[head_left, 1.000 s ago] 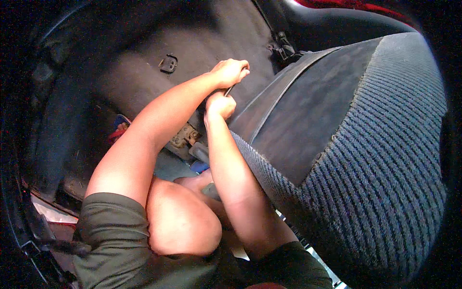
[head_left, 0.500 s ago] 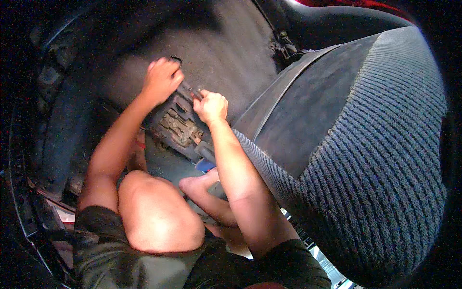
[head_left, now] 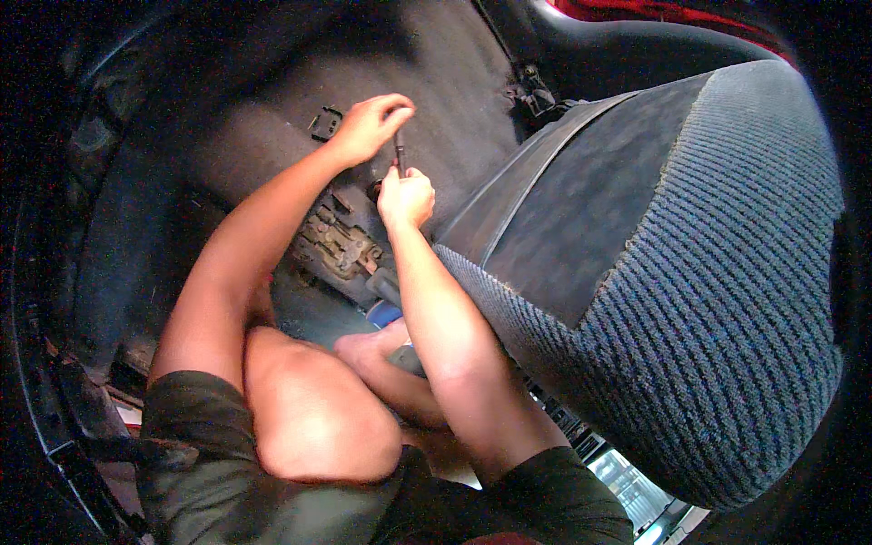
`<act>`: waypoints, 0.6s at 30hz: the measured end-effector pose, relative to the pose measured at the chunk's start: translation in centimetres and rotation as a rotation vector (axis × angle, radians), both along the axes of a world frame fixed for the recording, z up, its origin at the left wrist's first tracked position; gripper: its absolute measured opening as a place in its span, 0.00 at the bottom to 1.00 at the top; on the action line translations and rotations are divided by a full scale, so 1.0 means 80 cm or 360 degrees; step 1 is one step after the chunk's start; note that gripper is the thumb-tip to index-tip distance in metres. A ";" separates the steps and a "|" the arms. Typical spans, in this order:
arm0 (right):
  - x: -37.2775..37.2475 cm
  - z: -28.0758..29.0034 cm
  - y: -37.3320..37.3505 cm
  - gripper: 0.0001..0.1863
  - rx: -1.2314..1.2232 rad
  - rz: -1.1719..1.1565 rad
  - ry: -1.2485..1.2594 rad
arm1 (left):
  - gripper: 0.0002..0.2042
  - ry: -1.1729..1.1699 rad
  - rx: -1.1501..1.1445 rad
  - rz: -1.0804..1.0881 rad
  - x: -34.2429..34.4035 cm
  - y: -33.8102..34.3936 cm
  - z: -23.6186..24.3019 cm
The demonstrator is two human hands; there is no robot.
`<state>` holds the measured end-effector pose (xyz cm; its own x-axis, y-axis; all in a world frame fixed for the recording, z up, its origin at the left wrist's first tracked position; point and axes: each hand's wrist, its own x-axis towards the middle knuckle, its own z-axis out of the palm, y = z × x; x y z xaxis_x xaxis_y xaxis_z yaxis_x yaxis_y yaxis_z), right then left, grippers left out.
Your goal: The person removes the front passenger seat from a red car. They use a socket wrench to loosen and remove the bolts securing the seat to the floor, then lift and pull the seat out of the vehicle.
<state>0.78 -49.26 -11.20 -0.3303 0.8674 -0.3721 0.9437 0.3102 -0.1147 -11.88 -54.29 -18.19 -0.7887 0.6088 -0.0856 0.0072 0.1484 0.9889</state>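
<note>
A thin dark metal bar (head_left: 400,150), like a wrench handle, runs between my two hands. My left hand (head_left: 371,125) is closed over its far end, with the fingers curled and partly hidden. Closer to me, my right hand (head_left: 408,197) wraps round the near part of the bar, beside a dark round piece mostly covered by the fingers. Just below my hands lies a worn metal mechanism (head_left: 338,243) on the raised strip of the car floor. Whatever the bar's near end touches is hidden by my right hand.
A large striped fabric seat (head_left: 718,272) tilts up along the right. Dark carpet (head_left: 454,73) spreads beyond my hands, with a small black bracket (head_left: 324,123) on it. A seat-belt buckle-like black fitting (head_left: 536,89) sits farther back. My bent knee (head_left: 327,418) is below my arms.
My left hand has swung to the right with the bar's far end, so the bar now points away from me rather than slanting left. The right hand stays nearly in place.
</note>
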 end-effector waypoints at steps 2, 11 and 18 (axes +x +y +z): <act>-0.010 -0.016 0.003 0.21 0.0097 -0.0345 0.0028 | 0.18 -0.0104 -0.0005 -0.0228 -0.006 0.046 -0.002; 0.001 -0.008 0.018 0.21 0.0094 -0.0188 0.0128 | 0.16 -0.0032 -0.0042 -0.0121 0.012 0.066 -0.001; 0.008 -0.004 0.009 0.18 -0.0211 0.0312 0.0007 | 0.14 0.0219 -0.0100 0.0033 -0.006 -0.034 -0.002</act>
